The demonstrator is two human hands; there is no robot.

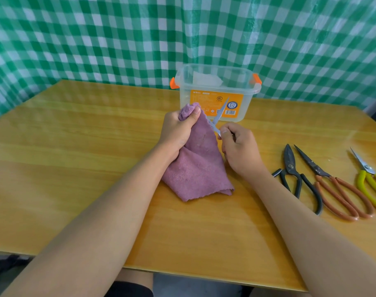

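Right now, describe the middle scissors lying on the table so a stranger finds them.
On the table, look right of the right hand: three pairs lie side by side. Pick the middle pair, with reddish-brown handles, between the black pair and the yellow pair.

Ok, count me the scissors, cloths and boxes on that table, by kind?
Scissors: 4 (small silver pair in the right hand, black-handled pair, brown-handled pair, yellow-handled pair)
Cloths: 1 (purple terry cloth gripped by the left hand)
Boxes: 1 (clear plastic box with orange clips)
Total: 6
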